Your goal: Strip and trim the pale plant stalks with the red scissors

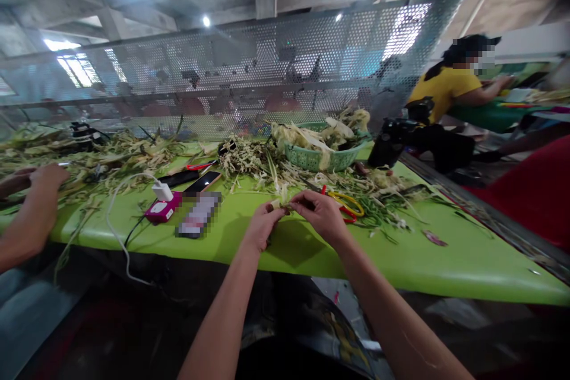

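Both of my hands are close together over the front part of the green table (401,261). My left hand (262,224) is closed round a small pale plant piece (283,197), whose light strips stick up between the hands. The fingertips of my right hand (317,211) pinch the same piece from the right side. Beyond my hands, dried plant strips (249,163) lie in a loose heap. Just right of my right hand are scissors with red handles (348,214) and a yellow ring-shaped handle (351,203), next to green stems (378,214).
A green basket (307,157) of fibres stands behind. At left are phones (199,215) (203,183), a magenta power block (162,209) with a white cable, and another person's arm (33,214). A black object (387,142) stands right; a person in yellow (439,92) sits beyond.
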Tool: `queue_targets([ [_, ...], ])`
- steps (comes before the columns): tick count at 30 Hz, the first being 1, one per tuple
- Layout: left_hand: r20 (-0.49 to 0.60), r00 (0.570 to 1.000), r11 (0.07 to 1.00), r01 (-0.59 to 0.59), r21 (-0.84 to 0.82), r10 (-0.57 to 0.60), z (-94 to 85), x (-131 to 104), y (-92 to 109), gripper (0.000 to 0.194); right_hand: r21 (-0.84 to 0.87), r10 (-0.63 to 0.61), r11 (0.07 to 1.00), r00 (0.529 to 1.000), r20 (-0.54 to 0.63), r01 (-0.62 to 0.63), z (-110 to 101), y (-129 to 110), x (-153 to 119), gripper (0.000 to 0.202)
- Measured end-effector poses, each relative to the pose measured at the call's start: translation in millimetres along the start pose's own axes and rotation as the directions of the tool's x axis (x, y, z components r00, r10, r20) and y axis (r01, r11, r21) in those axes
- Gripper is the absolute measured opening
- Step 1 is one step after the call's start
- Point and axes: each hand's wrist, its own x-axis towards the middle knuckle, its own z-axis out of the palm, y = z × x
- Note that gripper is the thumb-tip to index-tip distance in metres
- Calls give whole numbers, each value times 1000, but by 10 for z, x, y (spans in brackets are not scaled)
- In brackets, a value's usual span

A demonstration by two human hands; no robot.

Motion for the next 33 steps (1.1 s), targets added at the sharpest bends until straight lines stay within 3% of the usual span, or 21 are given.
queue_targets([
  [4,25,995,979,-100,177,97,-20,53,-88,18,-119,-66,991,998,-1,66,-3,-21,3,10],
  [9,62,989,921,-150,358,137,-27,79,-110,15,-141,-168,974,982,91,180,-12,-82,13,11],
  [14,44,993,959,-115,260,107,-12,89,-91,19,-81,-174,980,979,106,183,-37,-124,-5,22],
  [19,23,998,982,-61,178,58,11,83,-112,31,-111,-170,979,985,38,173,-54,-125,-11,15],
  [25,54,997,972,-58,228,47,6,43,-65,33,-165,-193,962,970,150,217,-72,-203,24,15],
  [33,68,996,987,-71,145,62,-4,62,-86,31,-184,-123,973,989,76,135,-46,-213,-27,26],
])
